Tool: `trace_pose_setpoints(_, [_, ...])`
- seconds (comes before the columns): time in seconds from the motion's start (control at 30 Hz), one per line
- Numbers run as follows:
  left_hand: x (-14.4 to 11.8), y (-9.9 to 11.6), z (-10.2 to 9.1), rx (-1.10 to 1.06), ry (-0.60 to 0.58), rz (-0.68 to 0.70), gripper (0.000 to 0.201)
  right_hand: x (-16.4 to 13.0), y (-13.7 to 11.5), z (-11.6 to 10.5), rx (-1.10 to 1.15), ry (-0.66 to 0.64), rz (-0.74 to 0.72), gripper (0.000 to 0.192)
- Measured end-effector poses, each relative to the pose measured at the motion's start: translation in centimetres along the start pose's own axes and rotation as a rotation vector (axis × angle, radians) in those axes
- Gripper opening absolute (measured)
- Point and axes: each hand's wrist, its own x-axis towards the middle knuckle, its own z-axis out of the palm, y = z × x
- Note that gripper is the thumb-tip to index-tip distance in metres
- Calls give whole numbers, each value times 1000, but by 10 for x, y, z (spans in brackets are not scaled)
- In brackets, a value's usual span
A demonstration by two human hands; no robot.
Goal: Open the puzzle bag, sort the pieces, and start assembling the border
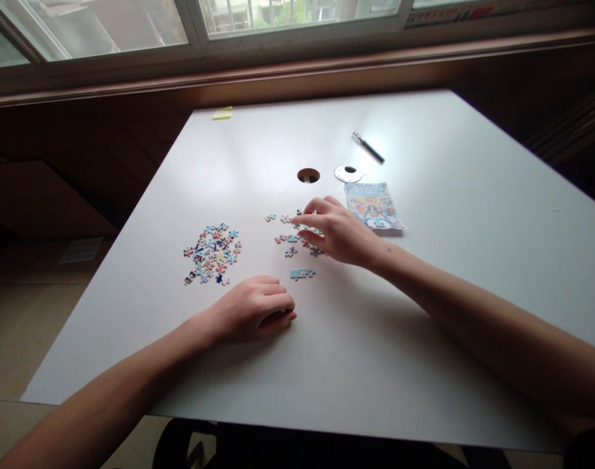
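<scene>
Jigsaw pieces (212,255) lie on a big white table (400,371), in two bunches near the middle, below a window (297,16). The right hand (336,231) reaches over the bunch on the right, with its thumb and pointing finger spread apart; I cannot tell if a fingertip touches a piece. The left hand (258,307) rests on the table, fingers curled in, and I cannot tell if anything is tucked inside.

Most of the puzzle looks left to do. The pile on the left is all jumbled, and the bunch under the right hand seems mostly loose too. One short blue strip (302,274), near the left hand, looks like a few pieces joined up.

Just beside the right hand lies a bright picture sheet (375,205). It has big letters along its top, but they are too blurry to read. A pen (368,147) lies farther back, with no words I can make out. At the far left corner, a small yellow sticky note (222,113) shows no clear writing.
</scene>
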Motion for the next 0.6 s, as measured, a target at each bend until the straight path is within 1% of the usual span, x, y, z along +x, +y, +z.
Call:
trace_pose_setpoints(0.07, [0,0,0,-2,2,-1,20,1,-7,10,-29,-19,-14,24])
trace_pose_setpoints(0.17, [1,0,0,-3,7,3,21,0,-8,18,24,-23,22,16])
trace_pose_setpoints(0.27, [1,0,0,-4,9,1,21,0,-6,21,76,-11,42,11])
trace_pose_setpoints(0.33, [0,-1,1,-3,2,-1,20,1,-5,19,83,-16,36,10])
trace_pose_setpoints(0.4, [0,-1,1,-2,-7,-3,20,2,-1,12,85,-12,25,12])
trace_pose_setpoints(0.5, [-1,-2,1,-3,-13,-5,20,4,12,-8,74,16,38,15])
trace_pose_setpoints(0.57, [-1,-2,0,-6,-13,0,19,3,26,-25,39,-13,106,16])
trace_pose_setpoints(0.6, [-1,-1,0,-9,-14,3,19,2,34,-33,20,-63,165,17])
